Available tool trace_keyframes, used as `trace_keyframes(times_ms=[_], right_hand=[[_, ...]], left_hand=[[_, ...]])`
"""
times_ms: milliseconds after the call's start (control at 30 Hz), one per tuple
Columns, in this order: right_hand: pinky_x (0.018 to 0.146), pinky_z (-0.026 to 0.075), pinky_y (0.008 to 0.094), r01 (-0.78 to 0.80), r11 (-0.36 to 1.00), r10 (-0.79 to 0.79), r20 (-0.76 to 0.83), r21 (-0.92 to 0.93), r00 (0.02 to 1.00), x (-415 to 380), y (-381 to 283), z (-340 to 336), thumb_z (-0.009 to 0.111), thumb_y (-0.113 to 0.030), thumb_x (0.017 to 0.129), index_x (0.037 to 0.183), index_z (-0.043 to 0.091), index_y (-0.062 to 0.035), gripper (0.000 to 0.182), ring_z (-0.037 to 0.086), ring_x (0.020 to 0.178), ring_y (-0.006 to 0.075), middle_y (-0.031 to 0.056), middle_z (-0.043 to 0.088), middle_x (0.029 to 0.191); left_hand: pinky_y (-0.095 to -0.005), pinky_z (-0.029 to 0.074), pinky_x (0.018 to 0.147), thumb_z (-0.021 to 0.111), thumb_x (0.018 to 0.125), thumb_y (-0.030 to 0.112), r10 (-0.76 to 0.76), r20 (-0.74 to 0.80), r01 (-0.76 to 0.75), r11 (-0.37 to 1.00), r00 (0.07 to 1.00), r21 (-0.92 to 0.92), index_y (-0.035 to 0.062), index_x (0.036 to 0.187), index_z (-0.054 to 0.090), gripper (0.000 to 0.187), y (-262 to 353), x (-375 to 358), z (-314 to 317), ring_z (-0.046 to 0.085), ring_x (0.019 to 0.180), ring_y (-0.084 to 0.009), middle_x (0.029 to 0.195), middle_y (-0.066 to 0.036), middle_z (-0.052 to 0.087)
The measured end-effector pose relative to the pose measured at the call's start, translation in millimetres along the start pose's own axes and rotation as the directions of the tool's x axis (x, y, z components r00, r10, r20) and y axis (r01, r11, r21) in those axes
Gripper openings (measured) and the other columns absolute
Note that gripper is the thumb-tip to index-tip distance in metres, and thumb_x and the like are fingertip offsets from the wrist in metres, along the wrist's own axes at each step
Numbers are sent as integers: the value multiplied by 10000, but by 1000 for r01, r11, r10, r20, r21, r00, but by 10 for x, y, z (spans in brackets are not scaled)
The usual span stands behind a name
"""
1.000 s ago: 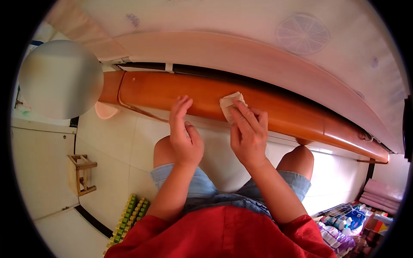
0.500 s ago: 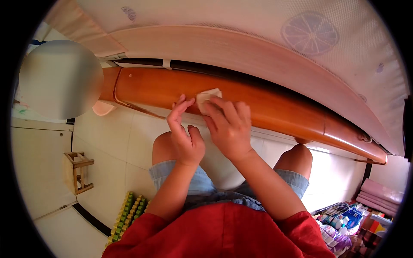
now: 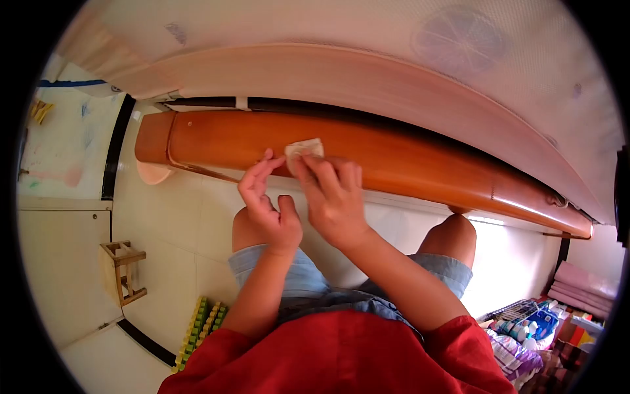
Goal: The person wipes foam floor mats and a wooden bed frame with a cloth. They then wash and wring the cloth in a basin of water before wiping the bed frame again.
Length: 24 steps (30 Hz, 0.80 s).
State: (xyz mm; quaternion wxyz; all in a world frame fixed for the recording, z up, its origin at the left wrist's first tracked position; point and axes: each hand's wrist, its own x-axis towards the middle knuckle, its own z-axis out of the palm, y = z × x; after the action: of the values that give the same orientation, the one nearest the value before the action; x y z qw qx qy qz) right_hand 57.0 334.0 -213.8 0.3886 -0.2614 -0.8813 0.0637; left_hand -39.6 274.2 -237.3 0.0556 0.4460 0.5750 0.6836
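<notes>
A folded pale cloth (image 3: 306, 146) lies against the polished orange-brown wooden rail (image 3: 407, 157) of a bed. My right hand (image 3: 335, 200) pinches and presses this cloth with its fingertips, covering the lower part of it. Just left of it, my left hand (image 3: 270, 207) is raised with the palm turned inward and the fingers loosely bent and apart. Its fingertips come close to the cloth's left edge, overlapping the rail in this view, and nothing is in that hand.
Pale netting (image 3: 328, 62) with a fruit-slice print rises behind the rail. A small wooden stool (image 3: 123, 272) stands on the tiled floor at left, near a green-and-yellow knobbly item (image 3: 197, 328). Bags and bottles (image 3: 525, 331) crowd the lower right, beside folded pink pads (image 3: 584, 289).
Both hands and the cloth have shifted a little left along the rail. The view has also moved slightly, showing more of the rail's left end.
</notes>
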Motion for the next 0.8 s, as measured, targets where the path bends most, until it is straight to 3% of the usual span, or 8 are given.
trace_keyframes(times_ms=[100, 200, 300, 433, 500, 667, 800], right_hand=[[853, 415, 432, 8, 1000, -8, -40, 7, 999, 6, 3, 23, 599, -146, 696, 1156, 619, 5, 484, 509, 982, 249, 80, 552, 1126], [833, 395, 381, -6, 1000, 7, -69, 3, 998, -21, 32, -48, 634, -94, 671, 1094, 665, -43, 427, 522, 936, 230, 39, 588, 1116], [855, 384, 380, -36, 999, 36, -65, -5, 997, -103, 129, -183, 647, -91, 672, 1081, 676, -62, 411, 525, 951, 221, 21, 598, 1114], [860, 382, 377, -78, 994, 69, -109, -82, 992, -239, 293, -388, 677, -86, 663, 1029, 699, -73, 367, 527, 947, 214, 7, 618, 1087], [877, 379, 382, -72, 986, 53, -129, -149, 990, -330, 399, -483, 626, -131, 675, 1048, 692, -71, 383, 531, 922, 194, 5, 611, 1099], [780, 374, 360, -155, 960, 118, -164, -234, 979, -533, 580, -748, 671, -65, 667, 1046, 705, -70, 381, 535, 841, 203, -3, 639, 1121], [710, 400, 340, -169, 965, 136, -171, -200, 976, -585, 598, -743, 668, -8, 651, 1053, 698, -49, 405, 532, 777, 213, 29, 640, 1116]], left_hand=[[-446, 271, 1115, 328, 633, -133, 2, -2, -2, 1000, 1000, -3, -15, 1232, 372, 611, 31, 6, 28, 448, 1267, -354, 1179, -222, 542], [-447, 271, 1116, 330, 637, -129, 29, -2, -29, 998, 1000, 53, -20, 1217, 379, 592, 55, -7, 72, 450, 1262, -359, 1183, -222, 538], [-484, 280, 1103, 380, 698, -91, 91, 46, -94, 992, 995, 80, -41, 1180, 397, 485, 95, -13, 172, 480, 1220, -361, 1155, -198, 552], [-473, 290, 1098, 381, 695, -99, 118, 144, -119, 993, 983, -3, -37, 1159, 416, 469, 128, -52, 307, 460, 1236, -353, 1177, -200, 538], [-456, 280, 1103, 372, 690, -102, 115, 171, -113, 993, 978, -20, -32, 1172, 411, 488, 144, -60, 365, 437, 1259, -353, 1193, -209, 528], [-434, 299, 1078, 400, 684, -97, 161, 138, -179, 975, 977, 135, -29, 1144, 448, 468, 174, -30, 427, 463, 1201, -323, 1198, -202, 527], [-431, 300, 1079, 405, 678, -95, 147, 189, -167, 981, 971, 98, -22, 1145, 452, 475, 179, -73, 494, 462, 1200, -320, 1196, -193, 528]])
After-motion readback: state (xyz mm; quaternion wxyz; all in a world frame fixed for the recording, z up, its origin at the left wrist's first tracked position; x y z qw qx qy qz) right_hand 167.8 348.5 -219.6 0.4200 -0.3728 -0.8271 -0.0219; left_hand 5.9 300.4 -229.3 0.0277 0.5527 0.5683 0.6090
